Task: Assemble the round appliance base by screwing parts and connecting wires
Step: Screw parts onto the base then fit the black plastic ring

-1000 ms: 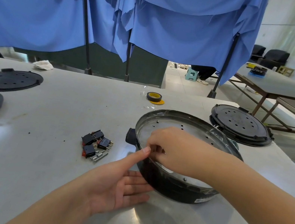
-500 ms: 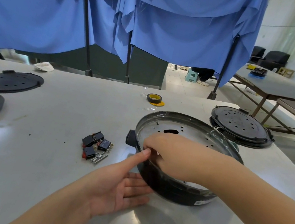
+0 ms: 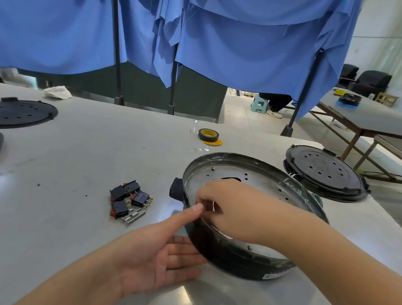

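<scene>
**Fingers at the rim of the base**

The base point(image 3: 239, 250) sits right of centre in the frame on the table point(image 3: 67, 236), open side up, its pale metal plate showing. The right hand point(image 3: 233, 209) reaches over the near-left rim with fingers curled, pinching something small and white against the plate; whether that is a wire or a tab I cannot tell. The left hand point(image 3: 157, 255) lies palm up with fingers straight beside the base wall, thumb tip raised to the rim and holding nothing.

To do this step well, I judge the left hand should brace the wall firmly so the base does not slide or rock, while the right feeds the small part in gently, without tugging it across the thin metal edge, which could nick it.

Room is fair. The switches point(image 3: 129, 200) lie just left of the base, close to the left thumb, and could be knocked. A tape roll point(image 3: 208, 135) sits behind; stacked black covers point(image 3: 322, 171) stand at the right, near the table edge. More covers point(image 3: 11, 112) lie at far left, well apart. The near table in front of the base gives space to turn it.
</scene>
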A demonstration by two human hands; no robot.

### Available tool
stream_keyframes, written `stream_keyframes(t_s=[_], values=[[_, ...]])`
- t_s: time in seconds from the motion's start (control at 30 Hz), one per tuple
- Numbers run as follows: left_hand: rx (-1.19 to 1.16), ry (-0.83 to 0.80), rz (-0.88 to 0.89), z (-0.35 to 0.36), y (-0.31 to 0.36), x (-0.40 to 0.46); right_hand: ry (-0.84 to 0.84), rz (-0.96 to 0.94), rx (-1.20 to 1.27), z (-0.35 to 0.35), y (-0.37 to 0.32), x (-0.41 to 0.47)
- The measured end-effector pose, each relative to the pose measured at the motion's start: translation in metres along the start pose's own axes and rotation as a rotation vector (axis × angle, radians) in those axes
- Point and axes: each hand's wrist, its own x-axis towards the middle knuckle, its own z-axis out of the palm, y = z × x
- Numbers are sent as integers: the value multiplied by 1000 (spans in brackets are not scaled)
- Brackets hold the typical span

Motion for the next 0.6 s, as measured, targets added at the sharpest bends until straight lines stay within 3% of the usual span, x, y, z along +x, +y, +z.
stream_keyframes(t_s=[0.2, 0.43, 0.6], values=[[-2, -5, 3, 0, 0, 0, -16, -1, 117, -5, 2, -5], [0, -2, 3, 1, 0, -1, -13, 12, -55, -2, -2, -1], [-4, -7, -3, 0, 1, -1, -2, -22, 40, -6, -1, -6]])
